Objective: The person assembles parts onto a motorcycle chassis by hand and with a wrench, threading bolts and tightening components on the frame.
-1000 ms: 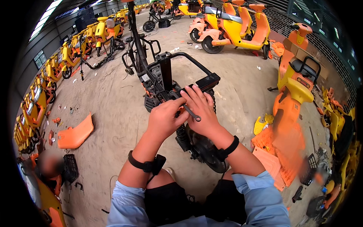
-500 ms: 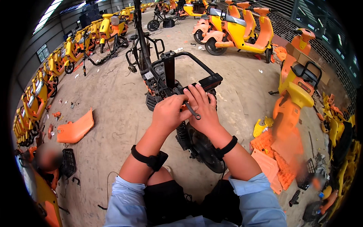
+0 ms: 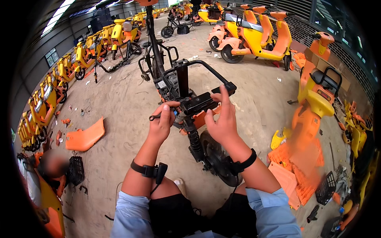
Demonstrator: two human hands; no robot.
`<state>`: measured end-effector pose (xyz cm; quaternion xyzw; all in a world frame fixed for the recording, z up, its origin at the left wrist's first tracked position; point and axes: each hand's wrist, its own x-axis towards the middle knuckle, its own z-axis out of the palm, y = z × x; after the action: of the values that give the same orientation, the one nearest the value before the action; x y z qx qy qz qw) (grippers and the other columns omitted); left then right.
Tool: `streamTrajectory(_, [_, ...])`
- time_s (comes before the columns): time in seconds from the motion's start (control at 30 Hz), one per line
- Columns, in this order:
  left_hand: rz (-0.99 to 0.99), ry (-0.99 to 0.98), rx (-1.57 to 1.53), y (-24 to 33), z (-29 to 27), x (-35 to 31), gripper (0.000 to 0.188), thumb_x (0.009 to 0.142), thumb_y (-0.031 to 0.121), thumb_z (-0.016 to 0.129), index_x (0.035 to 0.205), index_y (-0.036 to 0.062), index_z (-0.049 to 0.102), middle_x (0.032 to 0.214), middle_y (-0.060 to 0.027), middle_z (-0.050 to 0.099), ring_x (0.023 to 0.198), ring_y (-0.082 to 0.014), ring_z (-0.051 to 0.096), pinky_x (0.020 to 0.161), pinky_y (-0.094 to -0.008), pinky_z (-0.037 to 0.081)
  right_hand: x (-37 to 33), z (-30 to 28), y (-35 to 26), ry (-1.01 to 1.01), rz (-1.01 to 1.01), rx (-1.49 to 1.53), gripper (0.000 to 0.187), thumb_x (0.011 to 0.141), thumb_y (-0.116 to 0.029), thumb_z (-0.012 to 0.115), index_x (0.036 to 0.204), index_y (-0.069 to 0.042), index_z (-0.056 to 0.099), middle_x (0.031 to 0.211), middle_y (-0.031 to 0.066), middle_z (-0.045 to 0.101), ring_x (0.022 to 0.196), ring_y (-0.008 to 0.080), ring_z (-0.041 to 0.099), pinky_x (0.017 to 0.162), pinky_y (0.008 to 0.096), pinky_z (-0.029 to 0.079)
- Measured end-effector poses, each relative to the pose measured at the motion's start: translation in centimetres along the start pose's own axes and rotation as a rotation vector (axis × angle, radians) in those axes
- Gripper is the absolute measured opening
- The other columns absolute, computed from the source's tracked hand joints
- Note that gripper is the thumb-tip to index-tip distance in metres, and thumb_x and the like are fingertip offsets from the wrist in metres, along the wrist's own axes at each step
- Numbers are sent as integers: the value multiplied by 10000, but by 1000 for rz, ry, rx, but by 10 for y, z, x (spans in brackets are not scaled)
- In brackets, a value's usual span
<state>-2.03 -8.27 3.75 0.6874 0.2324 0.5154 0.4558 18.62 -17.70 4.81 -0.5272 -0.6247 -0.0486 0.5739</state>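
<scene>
In the head view, the left hand (image 3: 162,123) has its fingers curled tight round a small dark wrench (image 3: 155,117), just beside the black bracket (image 3: 198,103) of a stripped scooter frame (image 3: 186,99) standing on the concrete floor (image 3: 119,103). The right hand (image 3: 222,121) touches that bracket, fingers spread upward. An orange panel (image 3: 84,137) lies toward the floor's left edge.

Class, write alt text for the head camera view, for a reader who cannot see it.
A person's left hand grips a small wrench while the right hand steadies the black bracket on a stripped scooter frame standing on a dusty concrete floor. Yellow and orange scooters line the hall, and loose orange panels lie about.
</scene>
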Motion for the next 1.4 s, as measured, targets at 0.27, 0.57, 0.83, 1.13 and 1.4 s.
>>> streamTrajectory(0.27, [105, 104, -96, -12, 20, 5, 474, 1157, 351, 344, 1091, 9, 666, 622, 46, 412, 558, -47, 327, 522, -249, 274, -7, -6, -30, 194, 1, -111, 1055, 848, -20, 659, 1605, 93, -68, 1359, 251, 379, 1211, 344, 426, 1097, 479, 348])
streamTrajectory(0.57, [165, 132, 29, -12, 21, 12, 454, 1145, 381, 403, 1203, 13, 661, 708, 37, 474, 660, -54, 421, 606, -250, 368, 85, -173, 56, 843, 450, 319, 1004, 974, -139, 592, 1652, -50, -143, 1205, 125, 656, 1027, 209, 647, 850, 323, 518])
streamTrajectory(0.83, [153, 110, 105, -13, 15, 9, 471, 1146, 386, 400, 1207, 4, 668, 784, 22, 558, 710, -68, 470, 646, -255, 412, 59, -152, -50, -440, 447, 318, 966, 956, -42, 601, 1691, -129, -20, 961, 80, 697, 709, 93, 529, 659, 245, 461])
streamTrajectory(1.13, [84, 151, 35, -14, 22, 8, 454, 1147, 362, 413, 1177, -2, 682, 767, 19, 577, 676, -51, 433, 612, -240, 370, 21, -94, -92, -1186, 280, 68, 1060, 931, -112, 649, 1665, -98, -116, 902, 69, 725, 671, 240, 670, 670, 342, 532])
streamTrajectory(1.4, [110, 296, 185, -9, 30, 9, 343, 1102, 255, 515, 1081, 1, 744, 968, -111, 746, 888, -185, 678, 840, -333, 527, 113, -30, -100, -666, 288, 78, 852, 906, -77, 566, 1680, -163, 222, 660, 49, 629, 609, 121, 573, 651, 300, 509])
